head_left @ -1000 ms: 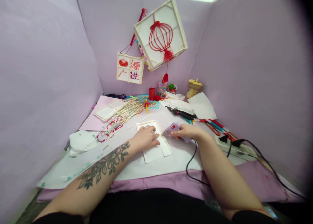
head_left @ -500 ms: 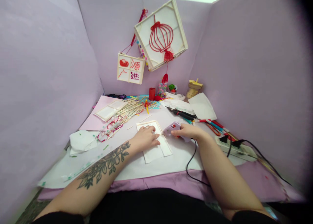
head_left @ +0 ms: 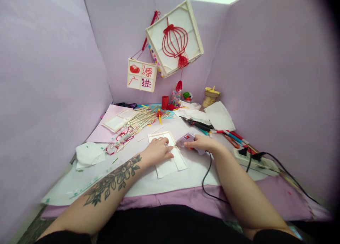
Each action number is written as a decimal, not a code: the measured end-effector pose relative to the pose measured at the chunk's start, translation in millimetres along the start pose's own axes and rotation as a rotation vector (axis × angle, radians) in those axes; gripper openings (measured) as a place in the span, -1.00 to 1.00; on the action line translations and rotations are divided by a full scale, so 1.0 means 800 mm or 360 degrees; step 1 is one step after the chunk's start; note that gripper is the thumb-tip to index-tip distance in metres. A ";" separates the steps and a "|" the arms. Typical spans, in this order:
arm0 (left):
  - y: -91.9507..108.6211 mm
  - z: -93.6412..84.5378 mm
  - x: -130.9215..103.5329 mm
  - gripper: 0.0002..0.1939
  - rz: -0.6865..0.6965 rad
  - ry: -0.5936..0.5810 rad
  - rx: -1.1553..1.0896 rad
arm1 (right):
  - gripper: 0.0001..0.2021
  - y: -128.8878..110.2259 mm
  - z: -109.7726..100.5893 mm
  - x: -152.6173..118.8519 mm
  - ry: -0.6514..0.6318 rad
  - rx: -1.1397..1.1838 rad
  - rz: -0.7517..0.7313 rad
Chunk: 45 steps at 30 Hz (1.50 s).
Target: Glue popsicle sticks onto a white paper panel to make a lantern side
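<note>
My left hand (head_left: 158,150) lies with fingers spread on a white paper piece (head_left: 166,167) that has a thin stick frame (head_left: 174,139) along its upper part. My right hand (head_left: 201,143) is wrapped round a light purple glue gun (head_left: 187,139). The gun's nozzle points left and is at the frame's right side; whether it touches is too small to tell. From the gun a black cord (head_left: 204,178) runs down towards my right forearm.
Sticks (head_left: 143,118) and a small framed panel (head_left: 118,121) lie at the back left. Pliers (head_left: 198,124), markers (head_left: 237,137) and a power strip (head_left: 257,162) are on the right. A lantern panel (head_left: 175,40) hangs above. A lidded cup (head_left: 211,96) stands at the back.
My right hand and the glue gun have shifted very slightly left along the frame's right side. My left hand has stayed in place.
</note>
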<state>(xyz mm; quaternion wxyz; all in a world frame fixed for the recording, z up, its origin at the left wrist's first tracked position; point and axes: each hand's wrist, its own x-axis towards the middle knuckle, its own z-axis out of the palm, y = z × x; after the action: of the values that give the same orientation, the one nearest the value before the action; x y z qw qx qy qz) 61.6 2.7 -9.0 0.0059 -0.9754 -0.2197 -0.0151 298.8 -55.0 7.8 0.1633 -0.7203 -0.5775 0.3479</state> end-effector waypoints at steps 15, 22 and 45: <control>0.002 -0.005 -0.002 -0.64 -0.0015 -0.0020 -0.0043 | -0.52 -0.004 0.026 0.018 0.0212 0.0126 0.0032; 0.007 -0.006 -0.001 -0.64 -0.0011 -0.0001 -0.0021 | -0.52 0.003 0.025 0.025 0.0466 0.0532 -0.0153; 0.014 -0.012 0.002 -0.53 0.0006 -0.0060 0.0036 | -0.50 0.005 0.026 0.025 0.0590 0.0818 -0.0230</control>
<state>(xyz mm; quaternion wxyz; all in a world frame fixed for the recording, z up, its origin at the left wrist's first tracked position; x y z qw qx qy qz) 67.6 -6.8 0.7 0.0128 -0.9758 -0.2183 0.0059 289.2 -40.9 -15.7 0.4664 -0.6637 -0.4809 0.3327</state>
